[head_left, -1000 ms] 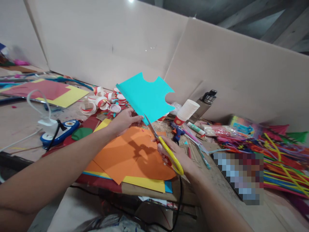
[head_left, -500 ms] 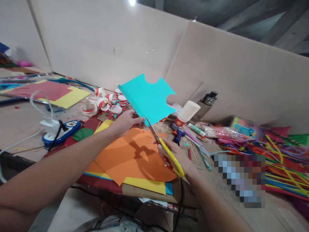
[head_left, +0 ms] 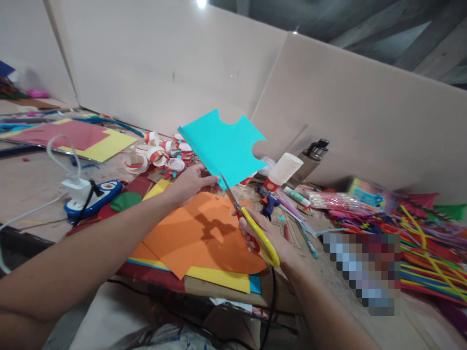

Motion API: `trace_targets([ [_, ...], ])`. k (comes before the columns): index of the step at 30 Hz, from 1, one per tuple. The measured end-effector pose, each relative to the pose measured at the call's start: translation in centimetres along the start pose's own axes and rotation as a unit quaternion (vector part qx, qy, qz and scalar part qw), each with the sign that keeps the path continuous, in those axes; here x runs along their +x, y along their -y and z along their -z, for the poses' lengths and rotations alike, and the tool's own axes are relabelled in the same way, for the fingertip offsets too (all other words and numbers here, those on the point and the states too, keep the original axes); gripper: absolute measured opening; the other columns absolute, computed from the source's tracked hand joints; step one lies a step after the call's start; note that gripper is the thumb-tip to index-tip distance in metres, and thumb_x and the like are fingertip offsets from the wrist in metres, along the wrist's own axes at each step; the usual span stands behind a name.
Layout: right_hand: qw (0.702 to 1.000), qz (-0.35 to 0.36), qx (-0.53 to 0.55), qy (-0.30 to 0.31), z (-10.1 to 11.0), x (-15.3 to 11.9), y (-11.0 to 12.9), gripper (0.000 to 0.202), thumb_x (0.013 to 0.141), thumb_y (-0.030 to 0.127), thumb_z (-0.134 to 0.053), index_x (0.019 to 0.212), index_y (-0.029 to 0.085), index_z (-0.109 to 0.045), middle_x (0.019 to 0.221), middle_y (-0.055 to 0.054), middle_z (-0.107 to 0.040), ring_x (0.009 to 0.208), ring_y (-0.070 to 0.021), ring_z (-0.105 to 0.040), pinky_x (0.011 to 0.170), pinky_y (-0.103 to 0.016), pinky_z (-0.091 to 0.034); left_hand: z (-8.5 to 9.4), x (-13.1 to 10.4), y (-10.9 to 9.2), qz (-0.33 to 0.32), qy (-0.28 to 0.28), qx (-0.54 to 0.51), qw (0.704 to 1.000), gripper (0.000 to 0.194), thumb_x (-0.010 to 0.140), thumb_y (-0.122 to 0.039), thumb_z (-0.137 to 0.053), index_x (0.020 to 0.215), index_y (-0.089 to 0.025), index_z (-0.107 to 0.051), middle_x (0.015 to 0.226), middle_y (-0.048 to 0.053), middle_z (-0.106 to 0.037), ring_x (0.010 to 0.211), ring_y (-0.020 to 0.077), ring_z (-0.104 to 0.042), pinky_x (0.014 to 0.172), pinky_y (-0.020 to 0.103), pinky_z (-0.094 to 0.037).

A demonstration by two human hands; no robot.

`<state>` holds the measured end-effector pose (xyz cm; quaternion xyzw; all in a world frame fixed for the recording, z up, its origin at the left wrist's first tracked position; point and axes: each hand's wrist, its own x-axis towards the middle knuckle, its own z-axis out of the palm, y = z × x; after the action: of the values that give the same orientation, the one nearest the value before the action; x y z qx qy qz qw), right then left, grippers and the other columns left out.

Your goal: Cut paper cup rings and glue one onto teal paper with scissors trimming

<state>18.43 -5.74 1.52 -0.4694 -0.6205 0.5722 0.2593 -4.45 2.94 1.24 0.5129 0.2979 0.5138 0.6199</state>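
Observation:
A turquoise sheet of paper [head_left: 222, 146] with two rounded notches cut from its edges is held up above the table. My left hand [head_left: 191, 184] pinches its lower left edge between thumb and fingers. My right hand [head_left: 260, 228] is closed around the yellow handles of a pair of scissors [head_left: 258, 233]. The scissor blades meet the lower corner of the turquoise sheet, close to my left thumb. Below both hands lie orange sheets of paper [head_left: 182, 228], with a yellow sheet [head_left: 222, 279] and a blue sheet under them.
Cut paper cups [head_left: 156, 155] lie in a pile behind my left hand. A stack of paper cups [head_left: 286, 170], a blue glue gun [head_left: 270, 204] and a dark bottle [head_left: 310, 158] stand to the right. Pipe cleaners [head_left: 434, 257] cover the far right; a power strip [head_left: 93, 201] lies left.
The scissors and turquoise sheet stay almost in the same place, with only a very slight shift of the blades at the lower corner. Both hands keep their hold.

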Motion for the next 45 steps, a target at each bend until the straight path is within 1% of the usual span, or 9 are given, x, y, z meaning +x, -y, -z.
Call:
trace_targets([
  [3,0.999,-0.012,0.042,0.01,0.0,0.1,-0.2,0.049,0.081,0.063,-0.061,0.109,0.025,-0.05,0.064,0.008,-0.038,0.045,-0.0054,-0.033,0.041,-0.019,-0.031,0.0,0.0,0.0,0.001,0.007,0.001,1.0,0.03,0.069,-0.027,-0.079,0.089,-0.014,-0.061,0.081,0.004,-0.072,0.066,0.0126,-0.066,0.069,0.029,-0.053],
  [6,0.998,-0.01,0.057,0.014,-0.1,0.1,0.0,0.051,0.08,0.065,-0.061,0.107,0.023,-0.05,0.064,0.008,-0.04,0.044,-0.0048,-0.033,0.041,-0.019,-0.031,0.0,0.0,-0.1,0.003,0.01,0.0,1.0,0.031,0.068,-0.028,-0.08,0.088,-0.014,-0.061,0.079,0.004,-0.071,0.065,0.013,-0.066,0.069,0.03,-0.054],
  [10,0.997,-0.014,0.069,0.009,-0.2,0.1,0.1,0.05,0.081,0.063,-0.062,0.108,0.023,-0.05,0.063,0.008,-0.042,0.043,-0.0041,-0.032,0.039,-0.018,-0.029,-0.1,-0.1,-0.3,0.008,0.007,-0.001,1.0,0.032,0.068,-0.029,-0.081,0.088,-0.014,-0.061,0.078,0.003,-0.071,0.066,0.0127,-0.066,0.069,0.029,-0.054],
  [16,0.997,-0.011,0.072,0.0,-0.3,0.1,-0.2,0.046,0.082,0.06,-0.063,0.107,0.023,-0.052,0.062,0.008,-0.042,0.043,-0.0038,-0.034,0.039,-0.016,-0.031,-0.2,-0.2,-0.3,0.009,0.001,0.003,1.0,0.034,0.068,-0.029,-0.08,0.09,-0.014,-0.059,0.078,0.003,-0.071,0.066,0.0126,-0.066,0.069,0.029,-0.054],
  [21,0.997,-0.017,0.078,-0.008,-0.4,0.1,-0.2,0.047,0.08,0.06,-0.064,0.105,0.023,-0.052,0.061,0.009,-0.04,0.042,-0.0034,-0.032,0.038,-0.016,-0.029,-0.2,-0.2,-0.2,0.01,-0.003,0.004,1.0,0.031,0.069,-0.028,-0.079,0.088,-0.014,-0.059,0.079,0.003,-0.071,0.066,0.0121,-0.065,0.068,0.028,-0.054],
  [26,0.998,-0.028,0.054,-0.022,-0.6,-0.2,0.1,0.049,0.08,0.062,-0.063,0.107,0.023,-0.052,0.061,0.009,-0.039,0.042,-0.0032,-0.033,0.038,-0.015,-0.029,-0.1,-0.2,-0.3,0.008,0.002,0.001,1.0,0.032,0.068,-0.027,-0.08,0.089,-0.014,-0.059,0.079,0.003,-0.071,0.066,0.0122,-0.065,0.068,0.028,-0.054],
  [37,0.999,-0.02,0.015,-0.037,-0.7,-0.3,0.3,0.048,0.081,0.062,-0.06,0.106,0.022,-0.054,0.055,0.01,-0.038,0.039,-0.0037,-0.032,0.035,-0.014,-0.026,0.0,-0.3,-0.4,0.008,0.01,0.006,1.0,0.029,0.069,-0.026,-0.079,0.087,-0.014,-0.06,0.077,0.003,-0.07,0.065,0.0119,-0.065,0.065,0.027,-0.054],
  [42,0.998,-0.02,-0.011,-0.05,-0.9,-0.5,0.8,0.043,0.084,0.06,-0.058,0.103,0.022,-0.054,0.052,0.011,-0.036,0.036,-0.0037,-0.034,0.033,-0.013,-0.026,-0.2,-0.2,-0.5,0.017,0.0,0.009,1.0,0.033,0.067,-0.028,-0.081,0.087,-0.014,-0.06,0.076,0.003,-0.07,0.065,0.0124,-0.065,0.066,0.028,-0.054],
  [45,0.998,-0.022,-0.016,-0.05,-1.0,-0.7,0.9,0.044,0.083,0.061,-0.057,0.103,0.022,-0.054,0.051,0.011,-0.035,0.036,-0.0038,-0.034,0.033,-0.013,-0.027,-0.2,-0.2,-0.7,0.025,0.0,0.003,1.0,0.035,0.065,-0.03,-0.083,0.088,-0.013,-0.061,0.077,0.003,-0.07,0.065,0.0124,-0.065,0.065,0.027,-0.054],
])
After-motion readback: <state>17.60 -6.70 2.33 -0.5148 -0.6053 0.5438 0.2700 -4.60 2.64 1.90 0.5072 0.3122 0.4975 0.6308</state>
